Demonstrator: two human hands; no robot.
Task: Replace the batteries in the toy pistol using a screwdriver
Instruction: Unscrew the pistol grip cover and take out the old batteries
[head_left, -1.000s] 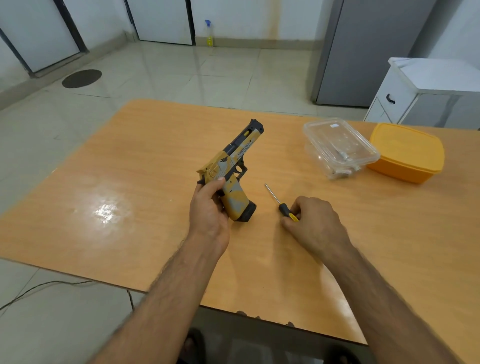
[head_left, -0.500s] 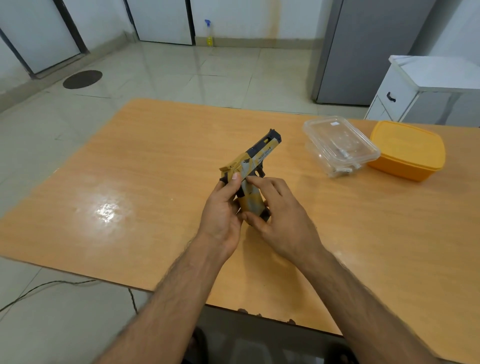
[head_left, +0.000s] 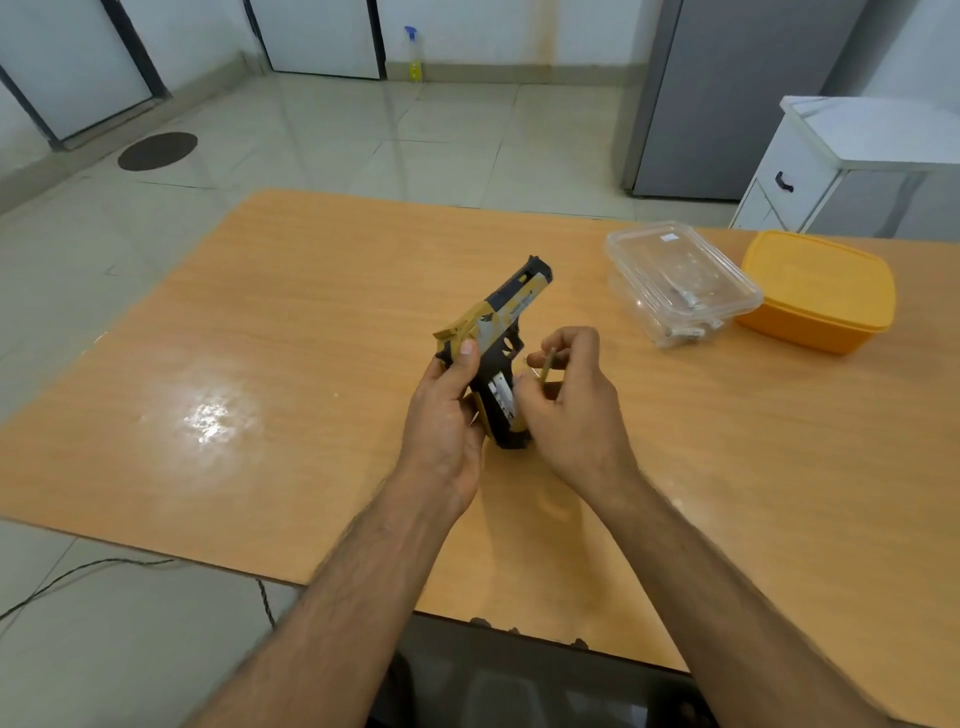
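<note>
the left hand (head_left: 441, 415) grips the yellow and grey plastic toy pistol (head_left: 493, 343) above the orange wooden table (head_left: 311, 312), muzzle pointing away. the grip side is open and a white battery (head_left: 501, 397) shows inside. the right hand (head_left: 566, 410) pinches a thin yellowish cover piece (head_left: 547, 365) just beside the grip. a clear plastic box (head_left: 675, 280) and a yellow lidded box (head_left: 815, 291) stand at the far right.
</note>
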